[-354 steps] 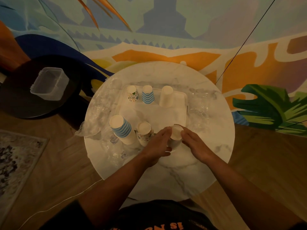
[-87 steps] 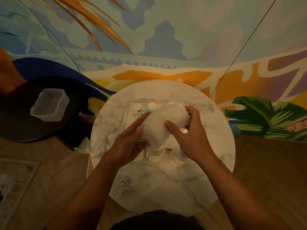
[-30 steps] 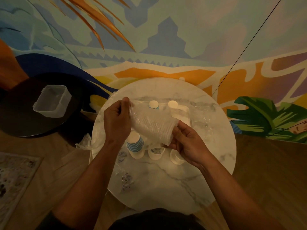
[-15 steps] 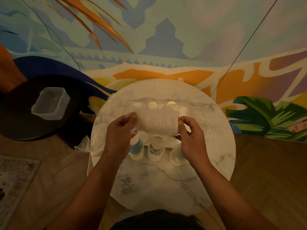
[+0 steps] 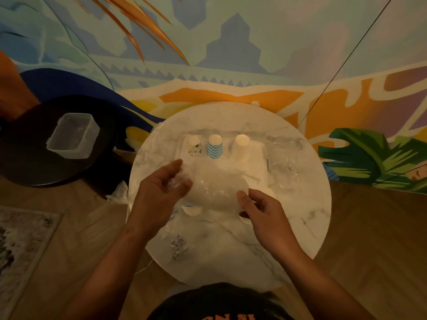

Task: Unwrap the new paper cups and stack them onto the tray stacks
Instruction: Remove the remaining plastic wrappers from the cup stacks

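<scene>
Here the clear plastic wrap (image 5: pixel 217 188) stretches between the gripping left hand (image 5: pixel 161 195) and right hand (image 5: pixel 261 211).

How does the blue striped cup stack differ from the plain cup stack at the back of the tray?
The blue striped cup stack carries blue chevron stripes; the plain cup stack is unprinted cream. The striped one stands mid-row, the plain one at the right end. Both stand upside down on the tray.

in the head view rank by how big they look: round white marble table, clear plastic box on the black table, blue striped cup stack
1. Round white marble table
2. Clear plastic box
3. Blue striped cup stack
The box sits off on a separate black table, so its true size is unsure.
</scene>
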Demonstrator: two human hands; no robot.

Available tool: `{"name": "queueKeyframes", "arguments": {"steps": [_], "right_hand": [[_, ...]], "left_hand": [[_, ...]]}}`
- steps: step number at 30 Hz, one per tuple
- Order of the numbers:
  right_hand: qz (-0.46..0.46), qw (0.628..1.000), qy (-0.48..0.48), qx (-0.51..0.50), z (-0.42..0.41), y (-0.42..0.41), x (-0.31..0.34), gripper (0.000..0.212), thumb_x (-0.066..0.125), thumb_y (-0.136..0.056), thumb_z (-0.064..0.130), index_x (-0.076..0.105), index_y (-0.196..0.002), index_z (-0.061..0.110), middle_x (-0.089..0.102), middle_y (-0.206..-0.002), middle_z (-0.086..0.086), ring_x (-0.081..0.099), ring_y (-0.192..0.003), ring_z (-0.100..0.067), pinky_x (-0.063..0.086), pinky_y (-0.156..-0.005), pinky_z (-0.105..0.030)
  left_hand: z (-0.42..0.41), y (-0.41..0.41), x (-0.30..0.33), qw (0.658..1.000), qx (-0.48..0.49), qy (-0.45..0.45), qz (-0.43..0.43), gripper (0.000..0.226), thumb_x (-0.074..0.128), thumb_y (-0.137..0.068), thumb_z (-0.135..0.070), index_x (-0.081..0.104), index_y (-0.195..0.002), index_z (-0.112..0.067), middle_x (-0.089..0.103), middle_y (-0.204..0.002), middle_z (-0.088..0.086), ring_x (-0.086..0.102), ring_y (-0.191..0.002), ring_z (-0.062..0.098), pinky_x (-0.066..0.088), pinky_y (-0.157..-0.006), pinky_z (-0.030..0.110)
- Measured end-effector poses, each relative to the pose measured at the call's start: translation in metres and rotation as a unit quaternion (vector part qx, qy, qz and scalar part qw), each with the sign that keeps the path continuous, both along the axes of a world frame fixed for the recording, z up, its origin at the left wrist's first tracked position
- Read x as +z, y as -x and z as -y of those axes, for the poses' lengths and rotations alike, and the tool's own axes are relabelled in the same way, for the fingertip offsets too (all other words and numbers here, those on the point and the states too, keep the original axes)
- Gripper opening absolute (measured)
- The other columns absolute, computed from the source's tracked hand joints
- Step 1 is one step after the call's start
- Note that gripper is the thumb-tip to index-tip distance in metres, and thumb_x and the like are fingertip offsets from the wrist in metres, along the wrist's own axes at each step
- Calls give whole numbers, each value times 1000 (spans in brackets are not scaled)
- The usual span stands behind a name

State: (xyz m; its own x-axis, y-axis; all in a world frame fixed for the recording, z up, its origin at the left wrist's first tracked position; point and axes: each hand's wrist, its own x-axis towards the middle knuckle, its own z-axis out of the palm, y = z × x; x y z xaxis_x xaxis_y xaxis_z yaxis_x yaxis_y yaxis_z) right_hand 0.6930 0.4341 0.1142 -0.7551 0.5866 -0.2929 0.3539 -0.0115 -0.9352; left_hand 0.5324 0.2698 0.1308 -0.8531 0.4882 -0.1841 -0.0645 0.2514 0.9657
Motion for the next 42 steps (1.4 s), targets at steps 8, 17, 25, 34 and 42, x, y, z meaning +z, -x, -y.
{"name": "queueKeyframes", "arguments": {"steps": [8, 17, 25, 34, 42], "right_hand": [[95, 993, 49, 51, 2, -38, -31, 52, 74, -80, 54, 52, -125, 42, 71, -114, 13, 69, -99, 2, 59, -85, -25], [141, 980, 66, 123, 16, -54, -124, 89, 88, -69, 53, 41, -143, 37, 59, -129, 19, 61, -117, -2, 56, -96, -28], [167, 967, 168, 96, 8, -55, -173, 76, 79, -86, 28, 39, -150, 20, 61, -136, -2, 64, -116, -10, 55, -87, -22], [165, 965, 168, 113, -8, -55, -185, 81, 78, -78, 58, 53, -143, 19, 69, -128, 3, 65, -118, -15, 49, -108, -41], [186, 971, 35, 143, -10, -50, -173, 59, 69, -94, 39, 52, -146, 16, 52, -144, 8, 50, -130, -12, 41, -101, -26]], "left_hand": [[34, -20, -46, 973, -165, 163, -18, 35, 82, -83, -21, 72, -109, -42, 75, -96, -16, 71, -87, 7, 58, -78, 22], [37, -68, -118, 963, -85, 252, -49, 26, 85, -80, -21, 64, -66, -29, 66, -70, -10, 62, -68, -1, 42, -62, 9], [21, -78, -141, 968, -100, 227, -32, 8, 77, -88, -23, 69, -86, -24, 69, -81, -15, 65, -72, -5, 46, -59, 9], [1, -78, -155, 967, -109, 229, -36, 13, 74, -88, -19, 64, -95, -23, 65, -93, -12, 64, -75, 2, 44, -61, 7], [-2, -74, -156, 957, -140, 240, -84, 10, 73, -87, -14, 71, -96, -18, 65, -91, -9, 64, -86, 11, 54, -78, 29]]}}
